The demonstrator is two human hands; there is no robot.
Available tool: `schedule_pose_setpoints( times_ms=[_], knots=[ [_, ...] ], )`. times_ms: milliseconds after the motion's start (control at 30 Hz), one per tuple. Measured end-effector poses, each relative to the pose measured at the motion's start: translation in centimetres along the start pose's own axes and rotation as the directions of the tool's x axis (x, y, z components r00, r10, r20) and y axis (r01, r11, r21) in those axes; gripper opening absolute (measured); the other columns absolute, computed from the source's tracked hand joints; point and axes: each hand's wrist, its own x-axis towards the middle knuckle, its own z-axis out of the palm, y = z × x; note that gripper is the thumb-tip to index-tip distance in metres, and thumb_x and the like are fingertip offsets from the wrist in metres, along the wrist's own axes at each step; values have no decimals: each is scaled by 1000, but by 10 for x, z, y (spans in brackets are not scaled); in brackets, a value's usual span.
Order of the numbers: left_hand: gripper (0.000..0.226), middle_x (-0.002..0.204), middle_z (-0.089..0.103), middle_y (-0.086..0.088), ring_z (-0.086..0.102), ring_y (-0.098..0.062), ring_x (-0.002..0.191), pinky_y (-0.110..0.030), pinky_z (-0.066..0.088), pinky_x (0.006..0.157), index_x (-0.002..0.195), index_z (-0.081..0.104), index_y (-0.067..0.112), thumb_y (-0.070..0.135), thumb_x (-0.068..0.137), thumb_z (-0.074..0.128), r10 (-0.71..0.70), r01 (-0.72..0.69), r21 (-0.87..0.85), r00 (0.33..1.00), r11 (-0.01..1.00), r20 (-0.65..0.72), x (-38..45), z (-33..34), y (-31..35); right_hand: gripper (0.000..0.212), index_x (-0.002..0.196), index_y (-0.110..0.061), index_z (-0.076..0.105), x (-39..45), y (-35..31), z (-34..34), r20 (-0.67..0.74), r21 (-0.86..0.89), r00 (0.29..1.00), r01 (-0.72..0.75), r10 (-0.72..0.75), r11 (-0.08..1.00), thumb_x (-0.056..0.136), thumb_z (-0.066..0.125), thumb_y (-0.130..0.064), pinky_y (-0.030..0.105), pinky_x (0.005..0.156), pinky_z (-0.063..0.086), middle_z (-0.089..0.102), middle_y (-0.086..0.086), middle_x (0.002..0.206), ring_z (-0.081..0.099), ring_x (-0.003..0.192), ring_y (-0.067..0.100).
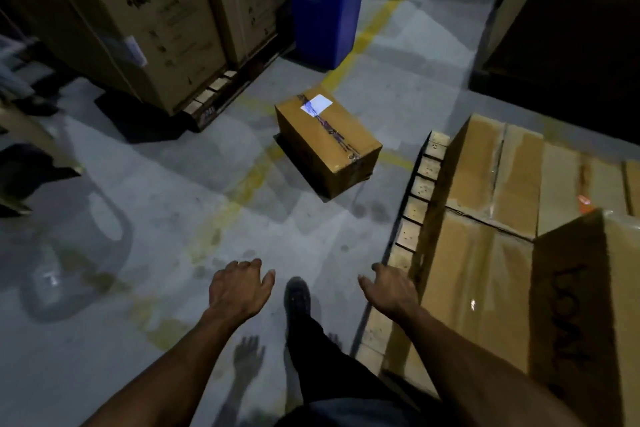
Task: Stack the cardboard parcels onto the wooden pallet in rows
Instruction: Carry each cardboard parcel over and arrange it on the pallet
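A taped cardboard parcel [327,144] with a white label lies alone on the grey floor, ahead of me across a yellow line. On the right a wooden pallet [420,189] carries several cardboard parcels [485,229] side by side, and a taller one [585,308] stands at its near corner. My left hand [239,288] and my right hand [391,291] are stretched forward over the floor, fingers spread, both holding nothing. They are well short of the lone parcel. My foot [297,291] steps between them.
A blue plastic bin [323,0] stands behind the lone parcel. Large printed cartons [145,17] on another pallet fill the back left. A dark tall stack [568,21] rises at the back right. A clear water jug [69,263] lies on the left floor.
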Motion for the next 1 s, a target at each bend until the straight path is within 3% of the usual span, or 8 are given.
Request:
schedule_pose_setpoints(
  times_ms=[233,500,733,1000],
  knots=[
    [57,142,56,-11,52,-28,128,-35,43,102,146,44,15,51,104,29,49,-47,-42,997,998,56,153,-78,-44,60,136,-12,51,143,-84,-45,43,84,994,-106,102,991,97,40,-56,41,105,41,54,12,141,49,128,33],
    [51,131,63,-12,58,-30,119,-36,46,94,134,54,16,50,102,34,60,-59,-65,998,996,13,309,-166,-85,57,142,-11,47,253,-191,-136,-81,210,989,-101,121,972,99,45,-48,40,107,40,51,12,145,47,133,31],
    [52,133,61,-13,56,-31,121,-36,44,97,136,53,15,49,102,35,223,-222,-25,973,975,63,482,-213,-120,55,140,-10,50,361,-256,-163,-118,283,949,-250,292,926,99,48,-46,39,103,42,56,12,141,51,129,31],
    [49,121,67,-12,62,-29,108,-36,49,88,125,57,16,51,101,34,467,-472,95,881,876,69,650,-316,-122,63,139,-17,53,445,-321,-215,-81,480,845,-431,528,764,89,46,-55,44,98,48,61,10,133,56,121,31]
  ],
)
